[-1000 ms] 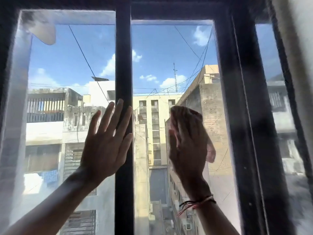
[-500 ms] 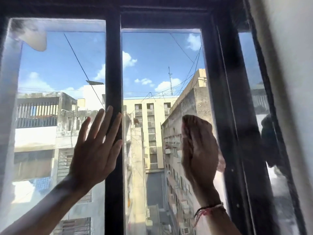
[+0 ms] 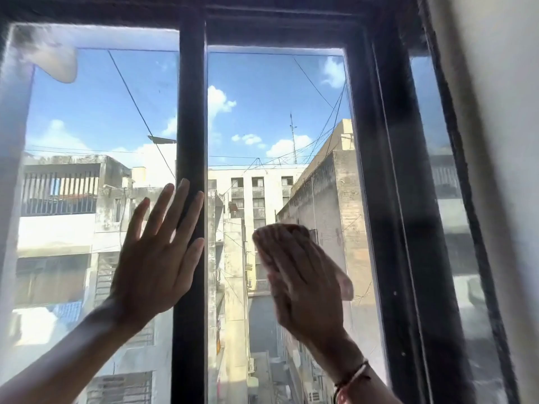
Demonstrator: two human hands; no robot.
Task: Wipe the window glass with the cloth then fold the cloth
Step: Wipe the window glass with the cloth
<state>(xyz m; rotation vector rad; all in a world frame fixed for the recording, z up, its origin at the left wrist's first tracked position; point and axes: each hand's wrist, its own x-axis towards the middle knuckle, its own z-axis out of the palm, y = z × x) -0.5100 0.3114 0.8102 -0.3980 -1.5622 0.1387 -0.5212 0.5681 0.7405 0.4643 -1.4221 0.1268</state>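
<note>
A window with black frames fills the view. Its middle glass pane (image 3: 274,118) looks out on buildings and blue sky. My right hand (image 3: 303,284) presses a pinkish cloth (image 3: 342,282) flat against the lower part of that pane; the cloth shows above my fingertips and to the right of my palm. My left hand (image 3: 159,255) lies flat with fingers spread across the left glass pane (image 3: 96,112) and the black centre mullion (image 3: 191,112), holding nothing.
A thick black frame post (image 3: 385,199) bounds the middle pane on the right, with a narrow pane (image 3: 449,228) beyond it. A white wall (image 3: 501,141) runs down the far right. A pale smudged patch (image 3: 55,62) sits in the left pane's top corner.
My right hand with the cloth swung right toward the frame post, then back left toward the pane's middle. My left hand stayed pressed on the mullion. The camera tilted up slightly.
</note>
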